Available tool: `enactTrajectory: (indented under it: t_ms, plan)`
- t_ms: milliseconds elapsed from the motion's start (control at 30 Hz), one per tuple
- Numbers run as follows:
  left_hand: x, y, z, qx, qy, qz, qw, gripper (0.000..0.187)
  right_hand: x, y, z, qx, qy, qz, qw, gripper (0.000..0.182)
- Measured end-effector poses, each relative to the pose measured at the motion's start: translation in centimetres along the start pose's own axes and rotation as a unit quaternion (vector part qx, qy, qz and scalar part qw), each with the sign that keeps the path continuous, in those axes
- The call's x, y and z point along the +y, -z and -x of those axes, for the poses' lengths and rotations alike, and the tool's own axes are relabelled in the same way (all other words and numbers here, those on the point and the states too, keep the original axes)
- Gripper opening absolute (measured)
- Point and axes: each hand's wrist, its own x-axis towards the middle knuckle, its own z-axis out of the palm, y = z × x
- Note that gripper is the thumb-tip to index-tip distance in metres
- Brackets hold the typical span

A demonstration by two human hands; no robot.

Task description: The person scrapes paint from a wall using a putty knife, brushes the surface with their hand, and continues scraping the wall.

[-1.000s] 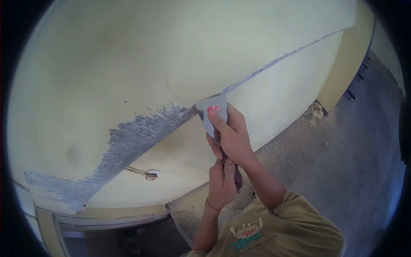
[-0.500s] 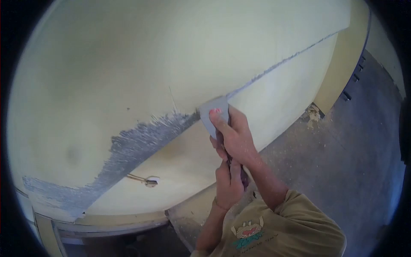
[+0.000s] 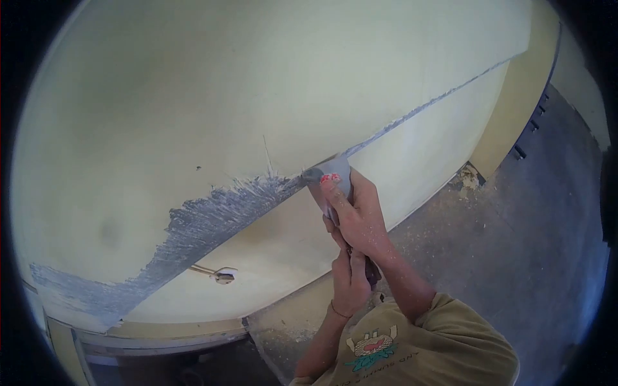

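A putty knife with a wide grey blade (image 3: 340,168) is in both my hands, its front edge against the pale wall (image 3: 193,83) at the lower rim of a scraped grey strip (image 3: 212,215). My right hand (image 3: 364,215) is closed around the upper part of the knife, thumb pressed on the blade beside a red mark. Lower down, my left hand (image 3: 351,286) wraps the dark handle (image 3: 371,271), most of which is hidden by my fingers. Small pale flecks show around my right forearm.
Cables hang from a small opening (image 3: 223,276) in the lower wall. A thin scraped line (image 3: 438,100) runs up to the right. Pale debris (image 3: 468,177) lies at the wall's base on the grey floor (image 3: 515,244). A door frame (image 3: 174,350) stands lower left.
The knife and both hands have shifted slightly right and down in view, and the blade has tilted so its edge shows. The wall has also moved a little as the camera shifted.
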Motion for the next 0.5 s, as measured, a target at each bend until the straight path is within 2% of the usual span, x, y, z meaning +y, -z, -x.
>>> enactTrajectory:
  t_ms: [133,200,333,433,500]
  plan:
    - [0.3,-1.9,-0.5,0.011,-0.013,0.054,0.998,0.042,-1.2,0.5,-0.5,-0.033,-0.004,0.053,0.998,0.024]
    - [-0.1,-2.3,-0.5,0.035,-0.008,0.086,0.996,0.041,-1.0,0.4,-0.6,-0.004,0.001,0.075,0.997,0.023]
    - [-1.2,-1.9,-0.5,0.038,-0.015,0.064,0.997,0.040,-0.2,0.6,-0.4,-0.008,0.013,0.062,0.998,0.022]
    - [-1.2,-1.9,-0.2,0.047,-0.017,0.047,0.998,0.040,-0.7,0.4,-0.1,-0.011,-0.018,0.058,0.998,0.022]
    - [-0.3,-1.8,-0.3,0.024,-0.013,0.053,0.998,0.041,-0.8,0.4,-0.1,-0.016,-0.010,0.066,0.998,0.023]
